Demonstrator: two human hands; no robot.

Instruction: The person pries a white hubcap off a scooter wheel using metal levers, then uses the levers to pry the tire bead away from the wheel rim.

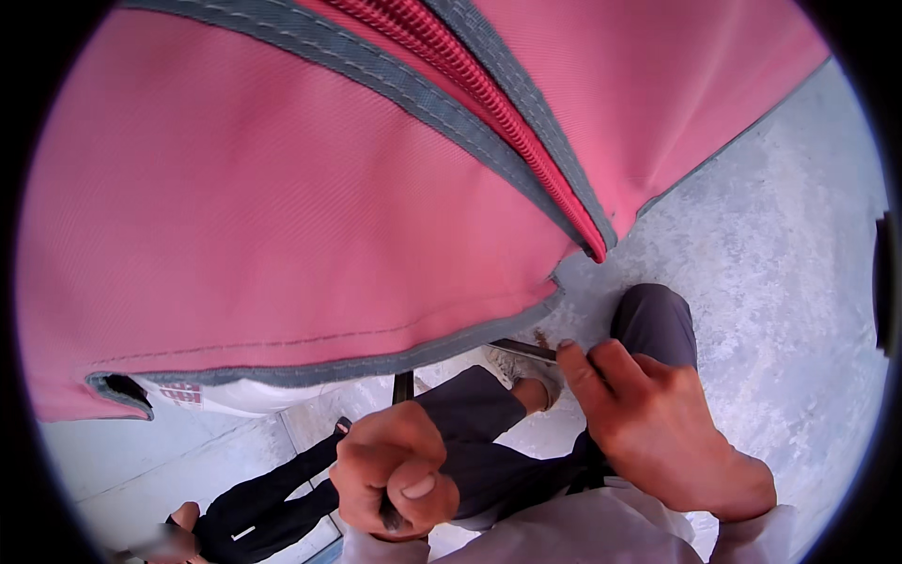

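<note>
Fabric (310,207) hangs before us; below its lower edge, our left hand (393,470) grips a dark rod (403,386), our right hand (653,425) seemingly a thin bar (523,352).

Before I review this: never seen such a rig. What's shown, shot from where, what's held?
No machine: these are a person's bare hands, seen by a fisheye camera on their head, looking down; hence the bent edges. The left hand is closed around a dark rod, mostly hidden. A thin dark strip meets the fingers of the right hand; I can't tell whether it's gripped. Pink fabric with a red zipper fills the upper view, grey floor beyond.
</note>
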